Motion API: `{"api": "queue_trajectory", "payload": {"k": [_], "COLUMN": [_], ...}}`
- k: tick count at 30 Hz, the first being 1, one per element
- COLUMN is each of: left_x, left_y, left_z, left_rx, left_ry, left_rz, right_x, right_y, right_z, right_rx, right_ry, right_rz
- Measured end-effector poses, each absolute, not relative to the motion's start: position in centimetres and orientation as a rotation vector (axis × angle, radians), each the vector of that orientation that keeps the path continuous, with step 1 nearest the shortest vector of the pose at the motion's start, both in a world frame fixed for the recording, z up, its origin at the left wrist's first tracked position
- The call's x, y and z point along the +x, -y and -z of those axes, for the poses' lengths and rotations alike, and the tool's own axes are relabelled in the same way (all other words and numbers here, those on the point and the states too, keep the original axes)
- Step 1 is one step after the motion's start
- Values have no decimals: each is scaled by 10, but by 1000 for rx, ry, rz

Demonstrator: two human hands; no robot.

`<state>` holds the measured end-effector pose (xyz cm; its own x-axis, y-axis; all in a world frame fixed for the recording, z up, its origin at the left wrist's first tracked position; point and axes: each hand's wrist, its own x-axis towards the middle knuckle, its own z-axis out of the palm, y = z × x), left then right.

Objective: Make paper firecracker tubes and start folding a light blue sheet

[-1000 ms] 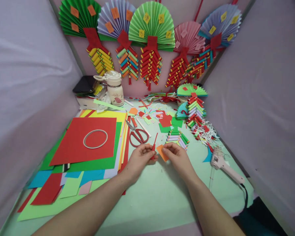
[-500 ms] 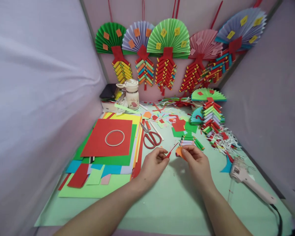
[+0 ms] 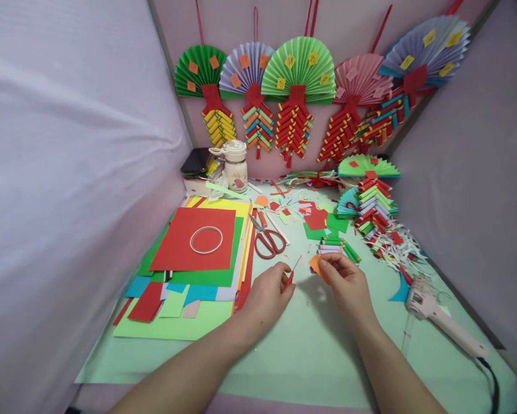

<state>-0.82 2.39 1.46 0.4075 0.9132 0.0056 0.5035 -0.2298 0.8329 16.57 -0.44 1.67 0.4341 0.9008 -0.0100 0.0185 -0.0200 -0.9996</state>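
Note:
My left hand (image 3: 272, 290) is closed, pinching a slim red piece (image 3: 290, 279) with a fine strand rising from its upper end; its exact kind is unclear. My right hand (image 3: 347, 282) holds a small orange paper piece (image 3: 319, 269) between thumb and fingers. The two hands are apart, low over the table. Just beyond the right hand lies a row of small green and lilac paper rolls (image 3: 332, 246). Red-handled scissors (image 3: 270, 242) rest open beyond my left hand.
Stacked coloured paper, with a red sheet (image 3: 176, 230) and a ring (image 3: 206, 240) on top, lies left. A glue gun (image 3: 439, 319) with a cord is at right. Paper scraps (image 3: 290, 210), a bottle (image 3: 236, 167) and a finished paper fan (image 3: 368, 165) stand farther back. Fans (image 3: 298, 69) hang behind.
My left hand has drawn slightly away from the right, tilting the red piece more upright. The orange paper has turned in my right fingers and shows more. The view has shifted slightly.

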Motion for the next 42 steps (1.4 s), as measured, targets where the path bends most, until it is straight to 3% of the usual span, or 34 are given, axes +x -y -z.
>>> {"api": "queue_trajectory", "payload": {"k": [7, 11, 15, 20, 24, 26, 30, 34, 42], "left_x": [-6, -17, -52, -87, -88, -85, -86, -93, -101], "left_y": [-18, -29, -53, -71, -70, -69, -71, -76, -80], "left_z": [-18, -26, -37, -42, -38, -37, -40, -45, -37], "left_rx": [2153, 2292, 2361, 2249, 2195, 2194, 2174, 2112, 2201], "left_ry": [-1279, -1277, -1686, -2072, -2100, -2103, -2082, -2028, -1963], "left_rz": [-496, -626, -626, -291, -212, -222, -275, -323, -374], "right_x": [161, 161, 166, 179, 192, 195, 179, 144, 82], "right_y": [5, 5, 5, -36, -103, -127, -123, -83, -68], "right_z": [-24, -23, -24, -41, -58, -59, -45, -34, -26], "right_rx": [-1432, -1440, -1459, -1477, -1512, -1600, -1675, -1578, -1347], "right_ry": [1000, 1051, 996, 1063, 1055, 1038, 1334, 1636, 1635], "right_rz": [-933, -963, -945, -1069, -877, -610, -358, -512, -1078]}}
